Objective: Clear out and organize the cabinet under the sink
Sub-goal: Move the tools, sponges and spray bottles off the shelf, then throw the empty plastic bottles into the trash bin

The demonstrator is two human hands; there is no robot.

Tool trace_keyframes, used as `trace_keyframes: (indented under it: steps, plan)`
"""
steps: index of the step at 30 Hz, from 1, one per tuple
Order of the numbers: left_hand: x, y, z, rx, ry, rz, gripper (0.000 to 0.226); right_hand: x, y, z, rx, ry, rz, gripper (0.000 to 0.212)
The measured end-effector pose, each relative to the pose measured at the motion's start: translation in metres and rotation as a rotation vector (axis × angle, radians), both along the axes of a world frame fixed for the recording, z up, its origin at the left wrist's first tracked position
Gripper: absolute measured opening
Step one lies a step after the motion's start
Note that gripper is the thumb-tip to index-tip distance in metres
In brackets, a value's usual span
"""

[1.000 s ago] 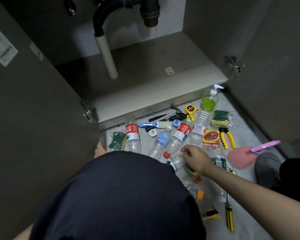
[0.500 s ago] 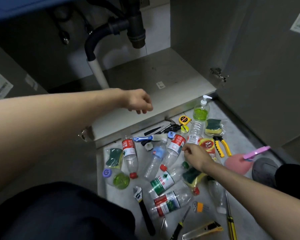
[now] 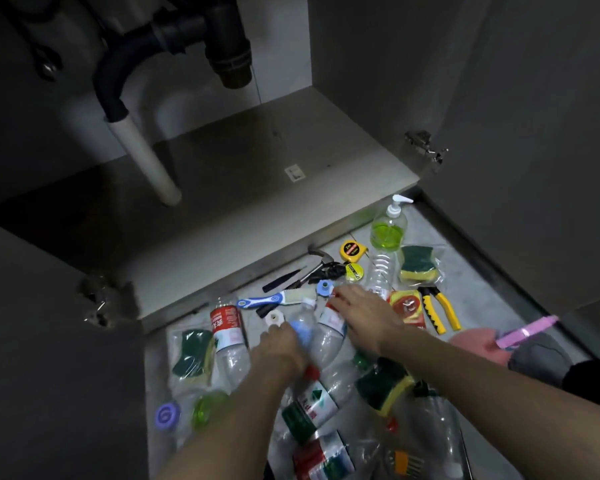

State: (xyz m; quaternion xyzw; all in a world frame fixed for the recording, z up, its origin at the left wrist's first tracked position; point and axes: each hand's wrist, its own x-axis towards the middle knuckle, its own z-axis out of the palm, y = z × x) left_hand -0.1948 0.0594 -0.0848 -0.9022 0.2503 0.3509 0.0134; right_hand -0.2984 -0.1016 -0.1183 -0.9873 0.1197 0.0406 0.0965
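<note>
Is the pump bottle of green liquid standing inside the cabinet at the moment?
No, the pump bottle stands on the floor outside, just beyond the cabinet shelf edge.

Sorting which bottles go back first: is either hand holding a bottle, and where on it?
Left hand is on the blue-label bottle's body, right hand on the red-label bottle's neck; firm grips cannot be told.

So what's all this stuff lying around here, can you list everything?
plastic bottles: several, clear, mostly red or green labels, lying on the floor
soap bottle: one, green liquid, upright by the cabinet
sponges: three, green and yellow, scattered
tape measure: one, yellow, near the soap bottle
pliers: one, yellow and black, right side
hammer: one, dark, at the cabinet edge
drain pipe: one, black and white, inside the cabinet
left hand: on a blue-label bottle
right hand: on a red-label bottle
</note>
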Motion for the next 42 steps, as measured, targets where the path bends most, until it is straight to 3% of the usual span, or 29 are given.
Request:
trace_keyframes:
  steps: [5,9,15,21,25,33,37,42]
  plan:
    - [-0.008,0.013,-0.039,-0.05,0.046,0.09,0.057,0.02,-0.011,-0.022,-0.111,0.171,0.172,0.076]
    - [-0.002,0.017,-0.053,-0.107,0.064,0.139,0.052,0.022,-0.014,-0.036,-0.069,0.232,0.182,0.089]
    - [-0.003,0.024,-0.061,-0.132,0.078,0.163,0.058,0.02,-0.006,-0.062,-0.117,0.136,0.189,0.085]
    - [-0.003,0.022,-0.048,-0.146,0.063,0.209,0.054,0.016,0.0,-0.05,-0.158,0.075,0.171,0.075]
    - [0.003,0.025,-0.029,-0.142,0.086,0.211,0.059,0.005,0.003,-0.026,-0.185,-0.009,0.17,0.073]
    - [0.016,0.034,0.041,-0.165,0.113,0.132,0.057,-0.023,-0.011,0.064,-0.264,0.04,0.12,0.076]
    - [0.009,0.034,0.097,-0.302,0.06,0.088,0.044,-0.04,-0.032,0.124,-0.348,0.007,0.019,0.06]
    - [-0.012,0.023,0.175,-0.588,0.063,0.091,0.063,-0.054,-0.06,0.213,-0.404,-0.033,-0.173,0.045]
